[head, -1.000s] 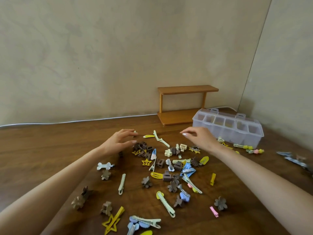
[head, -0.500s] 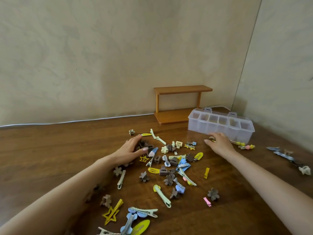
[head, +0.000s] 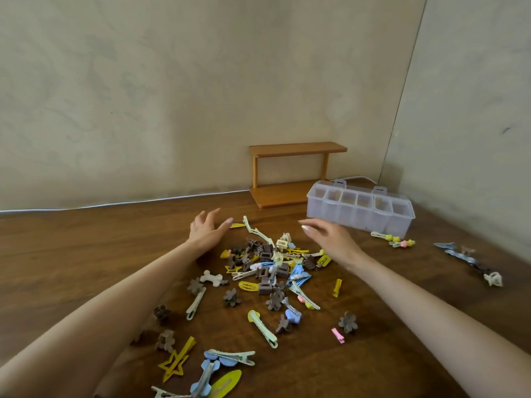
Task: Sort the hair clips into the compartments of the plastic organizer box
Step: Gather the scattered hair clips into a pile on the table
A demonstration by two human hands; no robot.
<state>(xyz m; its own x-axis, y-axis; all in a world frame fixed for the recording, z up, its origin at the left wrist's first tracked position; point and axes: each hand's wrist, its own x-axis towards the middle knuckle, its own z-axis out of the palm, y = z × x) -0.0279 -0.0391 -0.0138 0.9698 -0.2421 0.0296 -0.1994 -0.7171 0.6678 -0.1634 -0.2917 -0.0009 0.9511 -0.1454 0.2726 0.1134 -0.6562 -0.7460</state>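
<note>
A heap of hair clips in brown, yellow, blue, cream and pink lies spread over the wooden table. The clear plastic organizer box with several compartments stands at the back right, its lid open. My left hand hovers at the heap's far left edge, fingers spread and holding nothing. My right hand hovers at the heap's far right edge, just in front of the box, fingers apart and empty. A white bone-shaped clip and a yellow star clip lie nearer me.
A small two-tier wooden shelf stands against the back wall, left of the box. Beaded clips lie in front of the box. More clips lie at the far right. A white cable runs along the wall.
Both hands have lifted off the table and moved toward the far edge of the heap. The left hand left the brown clips; the right hand moved left from the box's front.
</note>
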